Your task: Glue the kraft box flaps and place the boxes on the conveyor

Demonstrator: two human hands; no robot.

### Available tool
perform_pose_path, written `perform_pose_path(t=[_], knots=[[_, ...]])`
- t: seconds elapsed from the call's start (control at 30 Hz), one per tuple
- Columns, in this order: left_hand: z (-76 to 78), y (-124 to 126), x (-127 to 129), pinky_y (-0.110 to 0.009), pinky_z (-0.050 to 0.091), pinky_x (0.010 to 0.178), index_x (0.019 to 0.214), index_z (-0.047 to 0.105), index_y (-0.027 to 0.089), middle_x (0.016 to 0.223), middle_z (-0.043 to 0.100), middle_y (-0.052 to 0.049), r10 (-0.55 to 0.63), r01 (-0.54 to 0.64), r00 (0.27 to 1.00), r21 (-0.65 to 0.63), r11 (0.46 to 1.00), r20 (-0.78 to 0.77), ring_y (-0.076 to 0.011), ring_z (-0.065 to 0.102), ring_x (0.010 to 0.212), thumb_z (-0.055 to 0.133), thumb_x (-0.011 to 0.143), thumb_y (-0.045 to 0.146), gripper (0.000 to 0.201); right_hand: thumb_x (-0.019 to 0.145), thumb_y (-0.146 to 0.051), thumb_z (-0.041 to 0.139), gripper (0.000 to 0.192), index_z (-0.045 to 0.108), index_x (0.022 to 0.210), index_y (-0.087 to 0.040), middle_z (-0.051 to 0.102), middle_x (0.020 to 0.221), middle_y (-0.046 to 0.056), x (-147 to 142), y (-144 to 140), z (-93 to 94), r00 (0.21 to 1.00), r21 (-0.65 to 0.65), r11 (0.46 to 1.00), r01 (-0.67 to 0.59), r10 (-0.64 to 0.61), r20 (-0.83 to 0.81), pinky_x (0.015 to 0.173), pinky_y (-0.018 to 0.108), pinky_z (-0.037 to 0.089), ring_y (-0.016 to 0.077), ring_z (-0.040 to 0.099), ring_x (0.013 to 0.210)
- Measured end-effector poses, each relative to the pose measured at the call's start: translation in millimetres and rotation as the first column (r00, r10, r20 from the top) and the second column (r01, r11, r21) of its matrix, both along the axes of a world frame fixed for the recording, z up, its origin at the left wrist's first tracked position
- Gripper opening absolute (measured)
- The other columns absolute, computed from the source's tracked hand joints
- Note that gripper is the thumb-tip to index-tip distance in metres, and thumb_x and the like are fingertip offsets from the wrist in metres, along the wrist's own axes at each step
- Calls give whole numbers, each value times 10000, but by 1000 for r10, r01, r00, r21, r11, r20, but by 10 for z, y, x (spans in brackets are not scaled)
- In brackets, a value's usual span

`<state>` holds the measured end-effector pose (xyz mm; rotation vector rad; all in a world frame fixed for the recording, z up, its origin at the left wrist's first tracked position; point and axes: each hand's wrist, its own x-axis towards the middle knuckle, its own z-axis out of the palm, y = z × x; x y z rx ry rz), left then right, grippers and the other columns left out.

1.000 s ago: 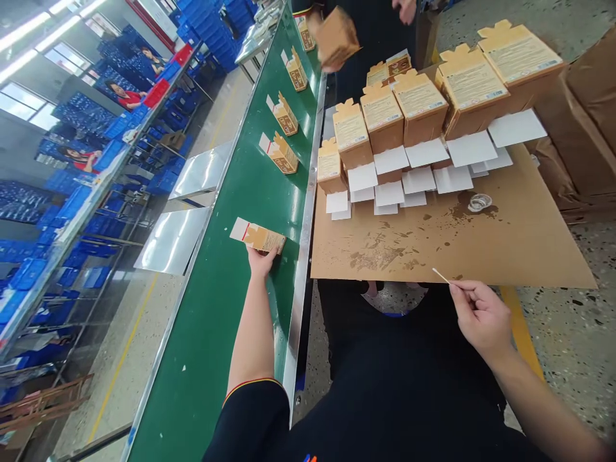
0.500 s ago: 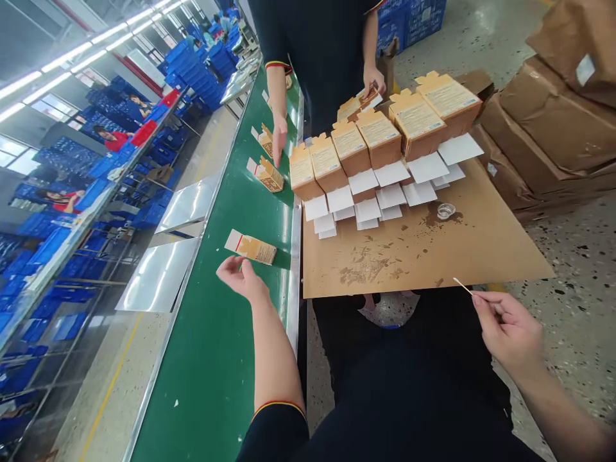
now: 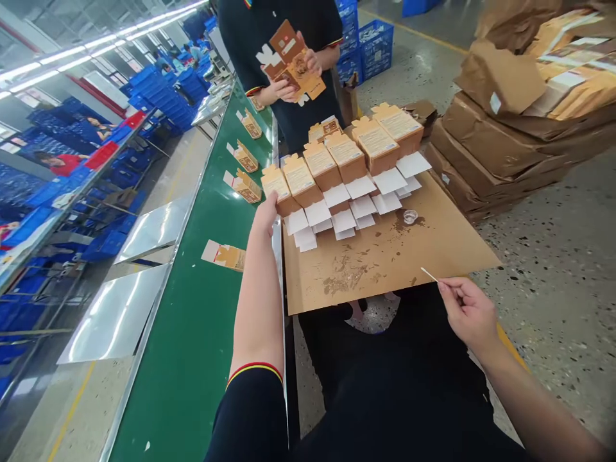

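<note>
Bright, even light from ceiling tube lamps (image 3: 96,45) glares off the steel plates (image 3: 115,314); wide-angle bending curves the edges, shadows stay soft.

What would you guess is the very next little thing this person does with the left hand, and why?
Probably close the left hand on the nearest carton and lift it off the row. That hand already rests against this end box of the line on the cardboard sheet, its white flap hanging open, while the right hand pinches a thin stick, seemingly ready to dab the flap.
</note>
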<state>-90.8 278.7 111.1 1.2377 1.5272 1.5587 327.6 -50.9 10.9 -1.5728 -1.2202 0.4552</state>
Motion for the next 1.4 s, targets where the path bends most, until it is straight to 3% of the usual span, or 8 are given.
perform_pose_path(t=[0.13,0.27,0.43,0.57,0.73,0.97,1.23,1.4], knots=[[71,-480,-158,-542,606,1208,1239,766,181,1302,799,-124,84,-76,990,-75,994,111,-363,728,1396,849,924,558,498,1105,-700,603,514,754,944,-236,624,643,12,150,337,133,996,-5,1000,19,-19,87,569,306,462,159,560,565],[78,-1297,-90,-493,615,1218,1322,766,219,1372,797,-119,-85,67,976,92,994,202,-350,714,1447,839,891,615,589,1112,-580,597,421,715,922,-223,547,622,-3,351,989,313,959,-125,990,-68,99,265,595,313,375,164,501,573],[-412,-2164,428,-576,648,1172,1477,708,304,1530,749,-147,-254,273,942,-61,960,218,-419,683,1501,934,816,700,803,1090,-371,684,243,691,907,-211,591,651,24,473,1723,450,842,-344,935,-83,250,478,638,320,305,181,513,600],[-862,-2368,738,-572,603,1227,1440,633,294,1530,730,-169,-239,293,929,-169,941,282,-381,730,1440,1061,717,612,898,1209,-481,531,503,706,877,-146,693,741,84,579,1947,448,773,-393,915,-92,315,551,685,318,343,172,649,706],[-968,-2356,833,-535,628,1182,1365,548,290,1456,733,-154,-302,353,920,-191,916,250,-353,748,1400,1125,627,547,972,1232,-518,384,610,748,961,-111,659,697,40,409,1557,356,832,-238,952,-191,286,475,640,306,320,119,571,608],[-891,-2378,780,-503,666,1112,1363,542,288,1379,752,-127,-297,341,935,-265,902,193,-335,788,1304,1123,643,501,950,1137,-190,513,284,701,925,-215,567,602,-19,-850,418,5,758,-47,842,-538,507,410,690,326,352,158,502,571],[-887,-2363,693,-533,672,1074,1320,633,253,1281,796,-134,-331,359,933,-290,887,141,-355,814,1218,1097,685,505,826,1083,-73,454,335,619,820,-199,575,638,6,-1204,389,-227,639,-80,818,-569,502,583,724,357,279,164,451,612],[-897,-2398,733,-568,648,1145,1337,652,254,1342,794,-156,-326,343,939,-268,900,108,-371,793,1299,1100,683,519,836,1096,-95,460,348,616,805,-207,562,595,2,-1033,430,-196,698,-95,865,-494,459,550,689,371,267,165,456,586]])
